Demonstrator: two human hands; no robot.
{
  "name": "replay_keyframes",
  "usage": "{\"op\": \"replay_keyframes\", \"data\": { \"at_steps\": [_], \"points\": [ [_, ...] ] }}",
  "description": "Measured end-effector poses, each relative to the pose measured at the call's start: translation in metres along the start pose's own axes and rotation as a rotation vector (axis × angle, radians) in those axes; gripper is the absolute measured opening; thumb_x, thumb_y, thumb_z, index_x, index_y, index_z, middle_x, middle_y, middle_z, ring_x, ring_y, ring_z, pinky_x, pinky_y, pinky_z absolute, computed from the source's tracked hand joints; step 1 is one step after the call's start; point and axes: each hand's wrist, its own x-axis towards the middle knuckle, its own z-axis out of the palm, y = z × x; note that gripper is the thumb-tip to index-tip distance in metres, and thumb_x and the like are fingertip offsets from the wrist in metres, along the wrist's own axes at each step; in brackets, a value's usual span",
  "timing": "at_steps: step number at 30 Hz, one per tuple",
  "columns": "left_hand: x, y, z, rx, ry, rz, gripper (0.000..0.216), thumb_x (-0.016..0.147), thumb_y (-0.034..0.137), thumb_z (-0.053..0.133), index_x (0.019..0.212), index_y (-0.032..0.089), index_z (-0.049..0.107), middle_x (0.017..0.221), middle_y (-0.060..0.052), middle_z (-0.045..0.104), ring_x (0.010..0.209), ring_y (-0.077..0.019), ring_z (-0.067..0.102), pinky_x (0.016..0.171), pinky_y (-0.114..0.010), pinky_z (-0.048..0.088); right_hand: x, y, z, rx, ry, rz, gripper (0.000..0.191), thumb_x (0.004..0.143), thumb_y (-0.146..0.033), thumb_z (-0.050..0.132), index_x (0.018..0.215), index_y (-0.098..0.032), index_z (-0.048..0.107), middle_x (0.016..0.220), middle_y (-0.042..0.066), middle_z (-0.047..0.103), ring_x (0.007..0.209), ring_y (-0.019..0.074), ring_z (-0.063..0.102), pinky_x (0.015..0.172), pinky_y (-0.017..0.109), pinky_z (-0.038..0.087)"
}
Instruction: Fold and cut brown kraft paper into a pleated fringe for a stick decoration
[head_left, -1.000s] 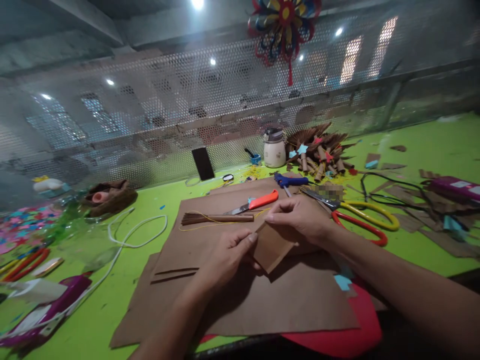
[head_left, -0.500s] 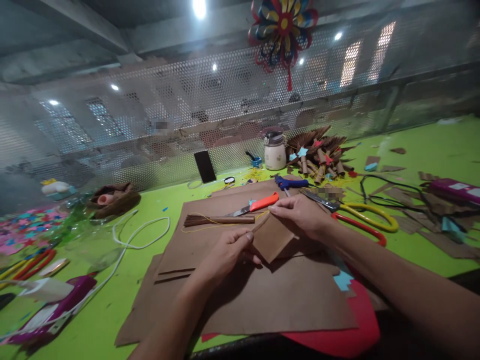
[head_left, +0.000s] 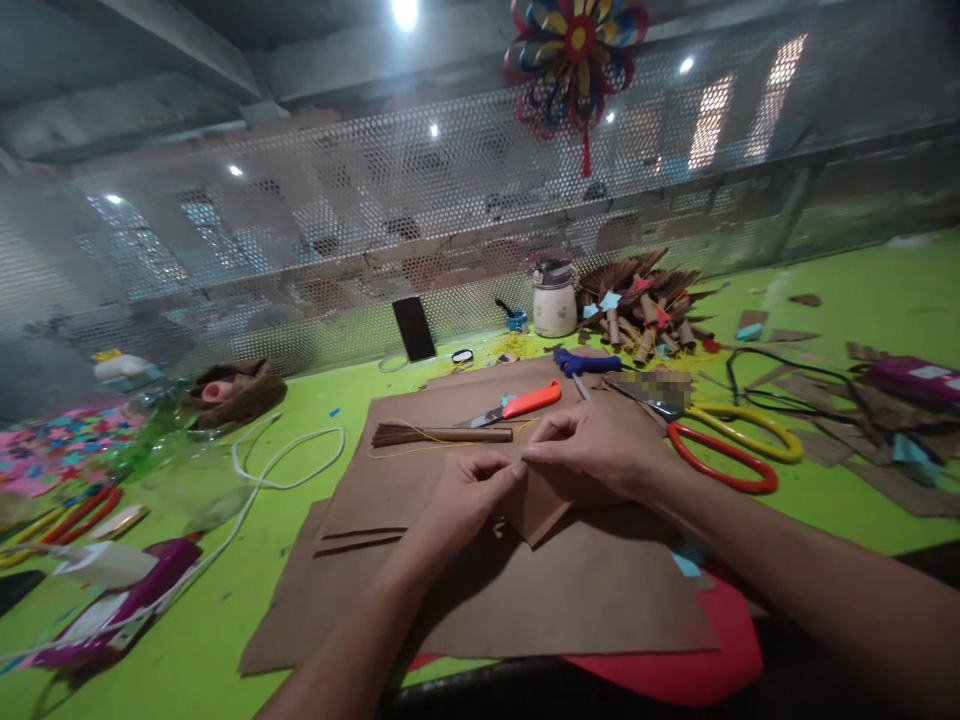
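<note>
My left hand (head_left: pixel 476 492) and right hand (head_left: pixel 596 447) pinch the small brown paper piece (head_left: pixel 543 503) between them, over the brown sheets (head_left: pixel 555 620). Probably light, stiffish, easily creased (not slippery, I judge); best held by its edges. Orange-handled knife (head_left: pixel 534 400) just beyond.

My left grip (head_left: pixel 471 497) and right grip (head_left: pixel 591 445) have drawn together: tips earlier apart, now all but meeting; less of the brown paper piece (head_left: pixel 541 505) shows.

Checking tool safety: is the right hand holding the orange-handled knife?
No, the right hand holds a brown paper piece, while the knife lies on brown sheets.
</note>
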Motion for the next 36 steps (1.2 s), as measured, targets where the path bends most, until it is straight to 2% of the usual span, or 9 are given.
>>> {"op": "replay_keyframes", "data": {
  "at_steps": [3, 7, 10, 13, 16, 19, 22, 27, 36],
  "points": [
    [-0.003, 0.004, 0.001, -0.026, 0.017, -0.007, 0.033, 0.074, 0.043, 0.066, 0.071, 0.01, 0.066, 0.061, -0.001, 0.055, 0.053, -0.0095, 0.045, 0.05, -0.023, 0.032, 0.001, 0.006, -0.001, 0.091, -0.01, 0.02, 0.02, 0.06, -0.035, 0.074, 0.057, -0.017, 0.065, 0.056, 0.001, 0.061, 0.055, 0.0131, 0.052, 0.052, 0.025, 0.039],
    [-0.003, 0.006, -0.001, -0.075, 0.058, -0.029, 0.032, 0.072, 0.041, 0.069, 0.062, 0.012, 0.061, 0.052, 0.002, 0.048, 0.047, -0.007, 0.038, 0.047, -0.022, 0.027, 0.004, 0.009, -0.008, 0.059, 0.026, 0.017, 0.018, 0.063, -0.033, 0.073, 0.062, -0.016, 0.068, 0.057, 0.0, 0.059, 0.055, 0.0122, 0.05, 0.053, 0.025, 0.037],
    [-0.001, 0.007, -0.008, -0.113, 0.051, -0.077, 0.031, 0.071, 0.042, 0.069, 0.068, 0.012, 0.063, 0.053, 0.002, 0.05, 0.048, -0.0077, 0.04, 0.047, -0.021, 0.028, 0.01, 0.014, -0.019, 0.003, -0.002, -0.053, 0.021, 0.067, -0.037, 0.071, 0.066, -0.015, 0.068, 0.059, -0.001, 0.057, 0.056, 0.0113, 0.048, 0.055, 0.025, 0.036],
    [0.001, 0.012, -0.014, -0.099, 0.05, -0.059, 0.03, 0.069, 0.04, 0.07, 0.078, 0.012, 0.065, 0.068, -0.001, 0.059, 0.062, -0.0116, 0.05, 0.057, -0.023, 0.036, 0.016, 0.018, -0.027, -0.093, 0.008, -0.177, 0.03, 0.075, -0.043, 0.064, 0.063, -0.016, 0.064, 0.06, -0.001, 0.056, 0.059, 0.0121, 0.049, 0.058, 0.026, 0.037],
    [0.001, 0.014, -0.016, -0.018, 0.009, -0.044, 0.027, 0.073, 0.038, 0.068, 0.081, 0.013, 0.063, 0.065, 0.002, 0.054, 0.058, -0.0088, 0.045, 0.054, -0.021, 0.033, 0.015, 0.016, -0.029, -0.233, 0.026, -0.292, 0.029, 0.082, -0.042, 0.056, 0.072, -0.017, 0.068, 0.066, 0.001, 0.061, 0.064, 0.0144, 0.053, 0.062, 0.027, 0.039],
    [0.001, 0.009, -0.016, 0.033, -0.059, -0.033, 0.023, 0.077, 0.038, 0.063, 0.079, 0.016, 0.056, 0.053, 0.007, 0.042, 0.047, -0.0065, 0.035, 0.048, -0.02, 0.026, 0.009, 0.01, -0.024, -0.441, -0.034, -0.349, 0.02, 0.081, -0.032, 0.057, 0.083, -0.02, 0.073, 0.076, 0.002, 0.067, 0.071, 0.0163, 0.057, 0.064, 0.027, 0.04],
    [0.003, -0.001, -0.014, 0.079, -0.047, -0.005, 0.023, 0.075, 0.036, 0.064, 0.074, 0.017, 0.052, 0.053, 0.007, 0.042, 0.047, -0.0065, 0.034, 0.046, -0.02, 0.025, 0.005, 0.011, -0.019, -0.588, -0.134, -0.433, 0.018, 0.08, -0.026, 0.057, 0.075, -0.021, 0.073, 0.076, 0.003, 0.067, 0.073, 0.0173, 0.057, 0.066, 0.027, 0.041],
    [0.005, -0.006, -0.01, 0.169, -0.016, -0.012, 0.026, 0.073, 0.04, 0.063, 0.07, 0.016, 0.056, 0.048, 0.006, 0.042, 0.044, -0.0074, 0.034, 0.045, -0.021, 0.025, 0.009, 0.026, -0.018, -0.596, -0.261, -0.438, 0.017, 0.08, -0.024, 0.055, 0.077, -0.021, 0.072, 0.073, 0.001, 0.067, 0.069, 0.0156, 0.056, 0.066, 0.027, 0.043],
    [0.014, -0.014, -0.014, 0.346, 0.079, 0.074, 0.017, 0.064, 0.03, 0.07, 0.061, 0.013, 0.069, 0.058, 0.0, 0.055, 0.059, -0.0123, 0.046, 0.054, -0.023, 0.032, 0.017, 0.037, -0.018, -0.615, -0.31, -0.434, 0.015, 0.078, -0.024, 0.058, 0.071, -0.017, 0.07, 0.068, 0.002, 0.063, 0.063, 0.0133, 0.052, 0.06, 0.026, 0.04]
  ]
}}
